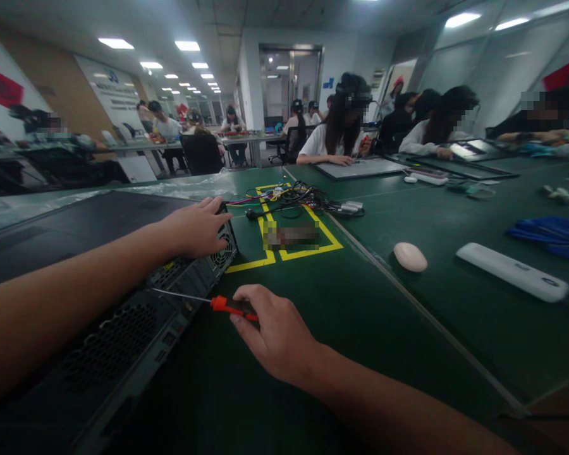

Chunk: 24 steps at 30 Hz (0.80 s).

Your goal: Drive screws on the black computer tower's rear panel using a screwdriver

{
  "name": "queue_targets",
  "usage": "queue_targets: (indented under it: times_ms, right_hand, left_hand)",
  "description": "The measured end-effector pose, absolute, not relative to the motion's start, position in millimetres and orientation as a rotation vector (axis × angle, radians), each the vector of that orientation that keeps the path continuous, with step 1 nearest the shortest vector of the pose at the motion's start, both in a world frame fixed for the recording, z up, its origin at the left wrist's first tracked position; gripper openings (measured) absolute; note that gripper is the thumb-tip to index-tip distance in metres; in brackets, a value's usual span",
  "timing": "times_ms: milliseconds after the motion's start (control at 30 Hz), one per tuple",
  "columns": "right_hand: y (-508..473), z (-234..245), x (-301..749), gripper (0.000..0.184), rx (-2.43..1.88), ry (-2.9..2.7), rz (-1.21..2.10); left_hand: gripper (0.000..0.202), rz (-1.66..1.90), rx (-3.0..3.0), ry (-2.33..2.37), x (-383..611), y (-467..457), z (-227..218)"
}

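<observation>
A dark computer case (76, 221) lies on its side at the left, its rear panel with vents and ports facing me. My left hand (201, 227) rests on the case's top edge near the far corner, fingers stretched out above a round fan grille (222, 253). In my right hand (277, 328) is a screwdriver (225, 306) with a red and black handle, held between thumb and fingers. Its thin shaft points left, and the tip is at the rear panel; whether it sits in a screw I cannot make out.
Yellow tape (308, 253) marks the green table (360, 354). Tangled cables (308, 196) and a blurred-out item (291, 235) lie there. Right of them are a pale oval object (410, 257), a white bar (512, 272) and a blue bundle (552, 235). Several people work across the table.
</observation>
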State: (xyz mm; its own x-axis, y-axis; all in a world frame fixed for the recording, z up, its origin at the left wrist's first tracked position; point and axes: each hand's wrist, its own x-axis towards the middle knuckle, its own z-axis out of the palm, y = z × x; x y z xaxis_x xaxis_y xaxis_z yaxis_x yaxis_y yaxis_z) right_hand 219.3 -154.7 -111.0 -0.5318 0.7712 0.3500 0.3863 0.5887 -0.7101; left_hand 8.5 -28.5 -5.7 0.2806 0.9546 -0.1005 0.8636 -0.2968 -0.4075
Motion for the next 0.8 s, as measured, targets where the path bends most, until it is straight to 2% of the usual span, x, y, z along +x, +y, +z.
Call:
queue_targets:
  times_ms: [800]
  right_hand:
    - [-156.2,-109.0,219.7,0.026,-0.950,-2.187,0.779]
  left_hand:
    - [0.083,0.475,-2.266,-1.661,6.8,-26.7,-8.0]
